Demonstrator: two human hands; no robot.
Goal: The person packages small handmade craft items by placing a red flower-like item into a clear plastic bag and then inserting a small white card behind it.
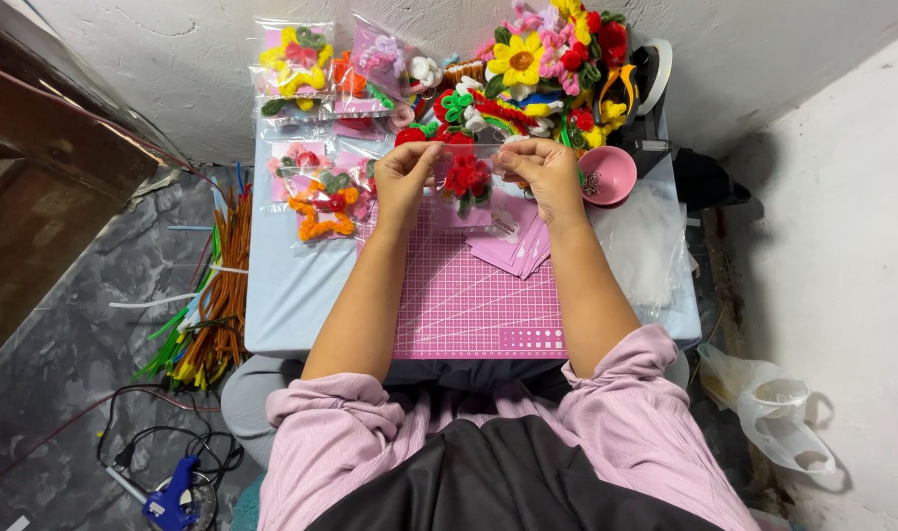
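My left hand [405,180] and my right hand [544,172] both pinch the top edge of a small clear plastic bag [465,187] held above a pink cutting mat [468,305]. Inside the bag sits a red fuzzy-wire flower with green leaves. The bag hangs between my two hands, just in front of a heap of colourful fuzzy-wire flowers [542,69].
Bagged fuzzy-wire flowers [316,192] lie at the table's left and back. A pink bowl [606,174] and pink cards [516,246] sit to the right. A bundle of fuzzy wires [213,305] and a blue glue gun [173,492] lie on the floor at left. A white plastic bag [778,413] lies at right.
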